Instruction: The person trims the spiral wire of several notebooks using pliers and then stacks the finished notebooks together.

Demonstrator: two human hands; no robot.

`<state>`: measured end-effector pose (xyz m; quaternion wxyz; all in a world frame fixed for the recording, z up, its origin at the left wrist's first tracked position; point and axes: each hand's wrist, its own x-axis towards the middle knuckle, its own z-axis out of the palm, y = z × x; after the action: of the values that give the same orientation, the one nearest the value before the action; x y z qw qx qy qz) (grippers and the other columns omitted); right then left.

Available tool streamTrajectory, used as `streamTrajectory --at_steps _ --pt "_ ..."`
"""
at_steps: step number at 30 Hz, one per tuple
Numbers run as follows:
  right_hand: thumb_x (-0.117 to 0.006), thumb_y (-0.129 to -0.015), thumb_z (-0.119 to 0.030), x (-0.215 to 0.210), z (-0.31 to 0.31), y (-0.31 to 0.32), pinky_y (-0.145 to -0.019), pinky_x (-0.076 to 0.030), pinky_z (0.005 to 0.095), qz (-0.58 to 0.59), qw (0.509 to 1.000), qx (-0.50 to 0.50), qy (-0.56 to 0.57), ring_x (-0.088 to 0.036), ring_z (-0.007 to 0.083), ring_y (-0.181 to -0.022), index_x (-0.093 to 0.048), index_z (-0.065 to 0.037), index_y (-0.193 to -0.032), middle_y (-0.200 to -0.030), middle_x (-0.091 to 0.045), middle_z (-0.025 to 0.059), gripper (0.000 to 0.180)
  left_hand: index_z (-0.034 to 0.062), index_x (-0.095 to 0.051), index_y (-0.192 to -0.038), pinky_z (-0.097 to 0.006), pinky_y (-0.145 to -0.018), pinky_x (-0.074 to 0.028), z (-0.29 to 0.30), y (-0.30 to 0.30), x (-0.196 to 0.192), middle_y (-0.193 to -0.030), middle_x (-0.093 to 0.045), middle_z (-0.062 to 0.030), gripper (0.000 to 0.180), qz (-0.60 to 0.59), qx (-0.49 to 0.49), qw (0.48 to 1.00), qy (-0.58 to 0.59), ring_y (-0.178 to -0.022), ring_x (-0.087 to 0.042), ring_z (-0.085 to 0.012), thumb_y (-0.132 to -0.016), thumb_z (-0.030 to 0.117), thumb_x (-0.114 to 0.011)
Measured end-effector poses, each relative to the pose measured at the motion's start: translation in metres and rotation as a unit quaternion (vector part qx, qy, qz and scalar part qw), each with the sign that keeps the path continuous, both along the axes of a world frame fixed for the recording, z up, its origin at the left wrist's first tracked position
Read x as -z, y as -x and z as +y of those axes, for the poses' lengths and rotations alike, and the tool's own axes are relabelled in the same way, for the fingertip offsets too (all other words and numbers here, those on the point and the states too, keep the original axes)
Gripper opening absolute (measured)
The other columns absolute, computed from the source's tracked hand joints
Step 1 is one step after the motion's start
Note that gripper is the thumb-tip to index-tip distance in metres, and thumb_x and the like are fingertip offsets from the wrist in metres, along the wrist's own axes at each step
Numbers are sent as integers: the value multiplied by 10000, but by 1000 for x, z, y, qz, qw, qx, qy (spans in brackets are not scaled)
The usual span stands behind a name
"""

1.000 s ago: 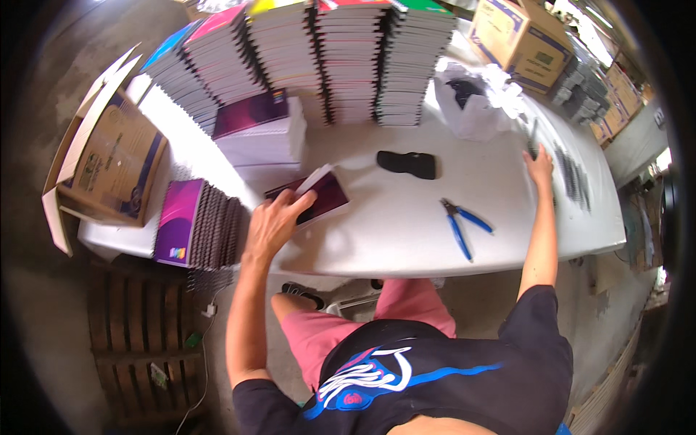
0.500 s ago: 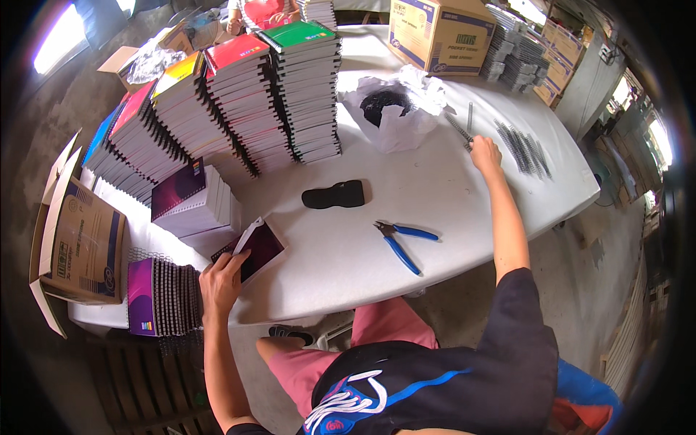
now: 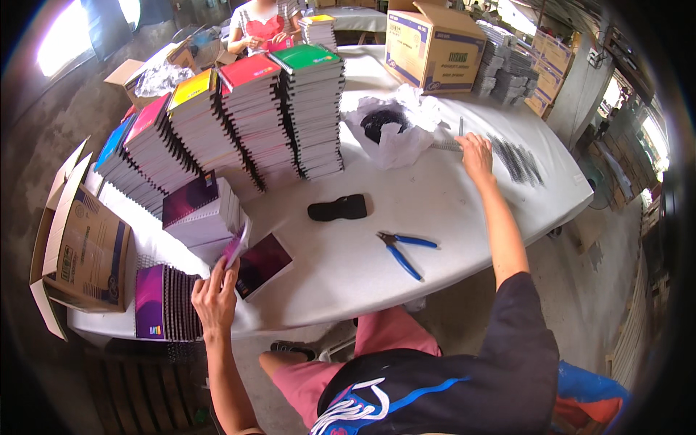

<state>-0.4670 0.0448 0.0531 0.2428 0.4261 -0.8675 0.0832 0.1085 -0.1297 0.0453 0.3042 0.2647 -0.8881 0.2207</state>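
Observation:
My left hand (image 3: 215, 296) is closed on the lower end of a thin purple-covered booklet (image 3: 235, 245), tilted up beside the stack of purple booklets (image 3: 190, 199). Flat on the table, just to its right, lies a dark purple booklet (image 3: 270, 261). At the far right my right hand (image 3: 476, 154) has its fingers closed on one end of a dark binding coil (image 3: 445, 146), which points left toward a white plastic bag (image 3: 406, 148) with black material inside. More loose coils (image 3: 520, 161) lie just right of that hand. Blue-handled cutters (image 3: 403, 250) rest between my arms.
Tall stacks of notebooks (image 3: 312, 119) stand at the back left. Coil-bound purple notebooks (image 3: 150, 301) sit at the left edge near an open carton (image 3: 90, 246). A black pad (image 3: 339, 209) lies mid-table. Beyond are another carton (image 3: 435, 54) and a person (image 3: 267, 25).
My left hand has raised the purple booklet, uncovering more of the dark booklet beside it. The coil in my right hand has swung from slanting to nearly level.

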Motion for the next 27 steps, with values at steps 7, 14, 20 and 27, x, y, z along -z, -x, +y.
streamTrajectory --at_steps 7,14,20,27 --pt "-614 -801 -22 -24 -10 -39 -754 -494 347 -11 990 -61 129 -614 243 -832 -666 -114 -1057 -900 -634 72 277 159 -649 -1133 -260 -609 -452 29 4 -24 -1046 -682 -49 346 88 75 993 30 -855 -674 -150 -804 53 -667" --pt "-523 -913 -404 -34 -10 -270 -383 -301 172 -790 441 -408 117 -424 36 -456 -298 -54 -1398 -862 -645 107 639 341 -608 -1214 -256 -740 -434 87 27 -14 -1099 -673 -39 365 47 54 990 120 -947 -666 -181 -861 248 -623" --pt "-671 -831 -40 -23 -24 -328 -549 -374 171 -734 551 -378 121 -472 28 -618 -436 -60 -1324 -822 -633 18 547 373 -584 -1235 -530 -1063 -210 96 23 9 -1312 -530 22 428 -11 51 999 11 -1225 -498 -187 -813 302 -608" --pt "-606 -816 63 12 -14 -351 -747 -493 297 -568 679 -452 106 -672 233 -887 -528 -27 -1057 -936 -649 82 268 258 -595 -1224 -476 -972 -388 104 27 49 -1405 -244 -185 626 326 22 914 -242 -1246 -349 -334 -664 66 -798"
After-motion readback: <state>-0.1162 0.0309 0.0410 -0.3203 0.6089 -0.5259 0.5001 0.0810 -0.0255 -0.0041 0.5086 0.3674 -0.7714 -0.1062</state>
